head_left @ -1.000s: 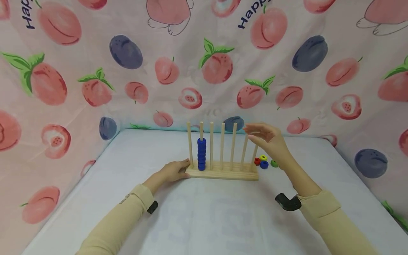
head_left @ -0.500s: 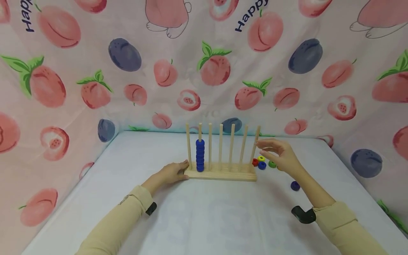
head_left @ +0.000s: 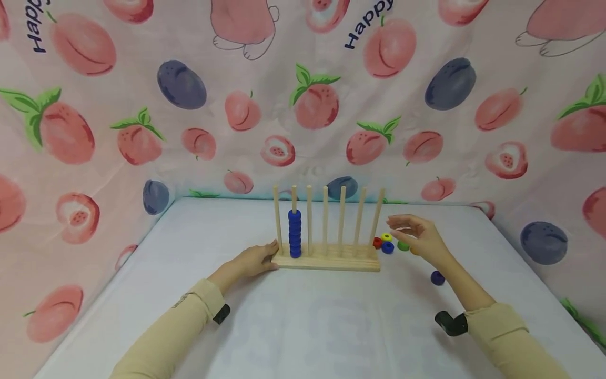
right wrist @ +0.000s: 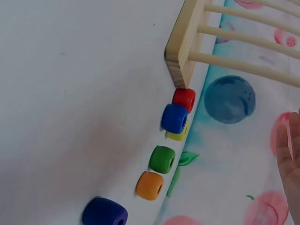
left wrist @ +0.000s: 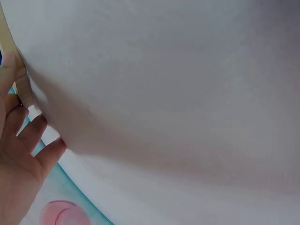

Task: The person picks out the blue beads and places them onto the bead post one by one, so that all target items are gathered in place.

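A wooden peg stand (head_left: pixel 331 261) with several upright pegs stands on the white table. A column of blue beads (head_left: pixel 294 234) is threaded on its second peg from the left; the other pegs are bare. My left hand (head_left: pixel 250 261) grips the left end of the stand's base, thumb at the front; the left wrist view shows the fingers (left wrist: pixel 33 133) at the wooden end (left wrist: pixel 21 77). My right hand (head_left: pixel 421 237) hovers to the right of the stand with fingers loosely bent and nothing between them. In the right wrist view only part of this hand (right wrist: pixel 291 159) shows.
Loose beads lie by the stand's right end: red (right wrist: pixel 184 99), blue (right wrist: pixel 174 118), yellow (right wrist: pixel 177 133), green (right wrist: pixel 162 159) and orange (right wrist: pixel 150 185). A dark purple-blue bead (head_left: pixel 437 278) lies nearer, below the right wrist. A fruit-print cloth (head_left: pixel 284 105) hangs behind the table.
My right hand has moved right and down, from beside the right-hand pegs to over the loose beads, uncovering the rightmost peg and the dark bead. The left hand stays on the base.
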`<state>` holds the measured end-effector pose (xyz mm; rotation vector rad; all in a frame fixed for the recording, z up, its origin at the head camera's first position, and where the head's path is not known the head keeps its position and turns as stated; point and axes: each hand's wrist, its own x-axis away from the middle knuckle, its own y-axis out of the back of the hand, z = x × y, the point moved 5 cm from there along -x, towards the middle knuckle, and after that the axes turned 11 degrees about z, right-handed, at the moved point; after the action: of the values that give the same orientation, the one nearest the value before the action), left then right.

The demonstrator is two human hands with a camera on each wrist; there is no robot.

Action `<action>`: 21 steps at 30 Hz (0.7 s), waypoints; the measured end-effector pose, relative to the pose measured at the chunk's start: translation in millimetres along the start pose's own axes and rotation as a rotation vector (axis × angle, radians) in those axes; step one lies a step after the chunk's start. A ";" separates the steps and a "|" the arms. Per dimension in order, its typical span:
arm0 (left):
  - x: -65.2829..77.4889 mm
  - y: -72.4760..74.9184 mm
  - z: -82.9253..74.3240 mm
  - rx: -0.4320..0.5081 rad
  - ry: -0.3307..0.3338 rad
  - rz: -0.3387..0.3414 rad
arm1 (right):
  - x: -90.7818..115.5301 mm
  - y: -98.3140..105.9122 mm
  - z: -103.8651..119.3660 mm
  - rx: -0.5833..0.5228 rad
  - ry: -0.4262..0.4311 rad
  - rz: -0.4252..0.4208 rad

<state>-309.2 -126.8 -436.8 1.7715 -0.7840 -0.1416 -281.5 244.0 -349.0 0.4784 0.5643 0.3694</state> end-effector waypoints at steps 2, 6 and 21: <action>0.3 -0.3 1.2 -0.007 -0.004 -0.003 | 0.2 -0.3 -2.1 0.001 -0.011 0.010; 0.5 -1.4 2.3 -0.001 -0.005 -0.005 | 1.0 0.4 -8.8 0.049 -0.051 0.034; 2.0 0.6 2.1 -0.006 -0.012 -0.012 | -0.2 -7.3 -44.7 0.236 -0.237 0.184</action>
<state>-308.8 -129.7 -436.5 1.7712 -0.7803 -0.1625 -306.3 252.4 -385.9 0.7934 0.3351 0.4165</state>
